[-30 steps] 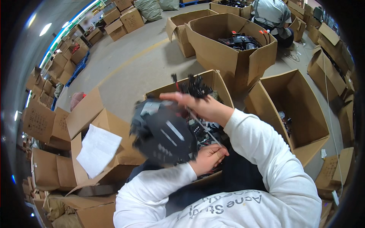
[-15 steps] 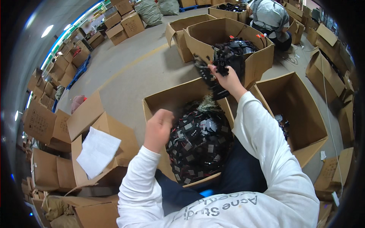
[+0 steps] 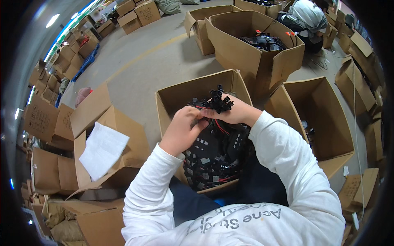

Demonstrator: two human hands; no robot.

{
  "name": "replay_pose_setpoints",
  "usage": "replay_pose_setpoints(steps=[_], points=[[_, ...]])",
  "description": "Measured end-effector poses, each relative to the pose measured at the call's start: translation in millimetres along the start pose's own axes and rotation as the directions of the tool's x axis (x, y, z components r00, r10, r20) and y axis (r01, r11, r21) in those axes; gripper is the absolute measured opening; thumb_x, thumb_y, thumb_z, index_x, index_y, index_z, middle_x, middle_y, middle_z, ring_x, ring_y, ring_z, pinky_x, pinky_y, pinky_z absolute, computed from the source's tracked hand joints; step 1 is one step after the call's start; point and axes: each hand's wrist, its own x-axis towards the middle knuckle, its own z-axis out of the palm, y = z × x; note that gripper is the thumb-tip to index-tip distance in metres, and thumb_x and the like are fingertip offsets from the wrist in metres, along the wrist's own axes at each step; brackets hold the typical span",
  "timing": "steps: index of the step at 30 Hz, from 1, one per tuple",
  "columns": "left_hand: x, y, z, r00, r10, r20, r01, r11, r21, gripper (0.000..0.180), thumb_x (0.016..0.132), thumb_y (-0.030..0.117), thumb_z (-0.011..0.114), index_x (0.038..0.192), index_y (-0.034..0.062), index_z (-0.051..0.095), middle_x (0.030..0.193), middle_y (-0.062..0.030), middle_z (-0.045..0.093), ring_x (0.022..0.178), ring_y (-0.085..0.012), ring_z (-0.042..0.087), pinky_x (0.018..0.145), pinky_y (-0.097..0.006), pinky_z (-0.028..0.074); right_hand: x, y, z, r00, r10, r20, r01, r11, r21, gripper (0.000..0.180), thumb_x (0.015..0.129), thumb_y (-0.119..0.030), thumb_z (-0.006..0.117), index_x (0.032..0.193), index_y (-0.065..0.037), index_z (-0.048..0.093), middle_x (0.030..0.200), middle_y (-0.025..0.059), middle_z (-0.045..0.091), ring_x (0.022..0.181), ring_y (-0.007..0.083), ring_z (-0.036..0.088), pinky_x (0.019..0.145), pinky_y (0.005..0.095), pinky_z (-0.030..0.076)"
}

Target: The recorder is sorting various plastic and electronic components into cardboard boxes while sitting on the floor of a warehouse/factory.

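Note:
My right hand (image 3: 236, 111) is closed round a bundle of black wire leads (image 3: 219, 101), whose small plastic connectors stick up past the fingers. Red and black wires hang from it, with flat black pieces below. Fingertip to fingertip with it, my left hand (image 3: 180, 128) is closed in a pinch on the wires; its exact grip is partly hidden. Both hands are over an open cardboard box (image 3: 166, 98) between my legs. Inside lies a heap of black plastic parts (image 3: 207, 158) with grey connectors and red wires.
Ahead stands a large carton (image 3: 236, 51) holding more black parts. To the right is a deep open carton (image 3: 328, 108) with a few small items. A white sheet (image 3: 104, 149) lies on an open box at left. A person (image 3: 303, 18) crouches at the far right.
My right hand has come back from the large carton ahead with the black bundle, now over the near box. My left hand has moved right to meet it and pinches the wires.

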Motion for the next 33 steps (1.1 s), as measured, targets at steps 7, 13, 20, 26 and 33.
replay_pose_setpoints(steps=[7, 13, 20, 26, 33], points=[[-2, -7, -6, 0.879, -0.373, 0.297, 0.476, 0.73, -0.49, 0.011, 0.098, 0.005, 0.067, 0.107, -0.0014, 0.066, 0.103, -0.0059, 0.07, 0.094, -0.0142, 0.067, 0.087, -0.03, 0.054, -1, 4, 3, 0.994, 0.017, 0.105, -0.011, 0.999, -0.051, 0.032, 0.1, -0.034, 0.069, 0.101, -0.003, 0.077, 0.092, 0.0105, 0.076, 0.083, 0.0223, 0.068, 0.081, 0.0346, 0.054], [-1, 3, 0, 0.958, -0.221, 0.182, 0.207, 0.974, 0.095, 0.01, 0.089, 0.006, 0.072, 0.096, 0.0002, 0.067, 0.105, -0.0125, 0.064, 0.095, -0.028, 0.063, 0.083, -0.037, 0.052, -2, 18, 5, 0.984, 0.064, 0.166, -0.084, 0.99, 0.117, 0.03, 0.097, -0.032, 0.074, 0.104, -0.003, 0.076, 0.094, 0.0094, 0.077, 0.087, 0.0193, 0.069, 0.084, 0.0328, 0.053], [-3, 15, -2, 0.95, 0.264, -0.164, -0.117, 0.793, 0.598, 0.01, 0.082, 0.015, 0.075, 0.087, 0.0102, 0.067, 0.103, -0.0032, 0.062, 0.106, -0.0265, 0.057, 0.094, -0.041, 0.045, -5, 12, 12, 0.993, 0.094, -0.071, -0.088, 0.993, 0.078, 0.032, 0.099, -0.033, 0.07, 0.107, -0.003, 0.076, 0.097, 0.0099, 0.077, 0.09, 0.0185, 0.069, 0.086, 0.0335, 0.053], [-1, 20, -15, 0.906, 0.372, -0.205, -0.164, 0.752, 0.638, 0.011, 0.085, 0.016, 0.076, 0.087, 0.0102, 0.068, 0.099, -0.0015, 0.064, 0.098, -0.0265, 0.06, 0.09, -0.044, 0.043, -1, 11, 24, 0.945, 0.095, -0.314, -0.039, 0.983, 0.179, 0.033, 0.103, -0.03, 0.064, 0.11, 0.0, 0.074, 0.105, 0.0131, 0.077, 0.097, 0.0206, 0.071, 0.088, 0.0352, 0.054], [-9, 23, -10, 0.995, 0.033, -0.097, 0.019, 0.87, 0.493, 0.027, 0.094, 0.024, 0.068, 0.074, 0.0084, 0.061, 0.07, -0.0051, 0.056, 0.068, -0.0247, 0.055, 0.066, -0.038, 0.042, 13, 21, -2, 0.853, 0.148, -0.5, -0.427, 0.75, -0.505, 0.041, 0.091, -0.053, 0.065, 0.081, -0.015, 0.078, 0.077, 0.0141, 0.073, 0.08, 0.0389, 0.07, 0.072, 0.0463, 0.057]])
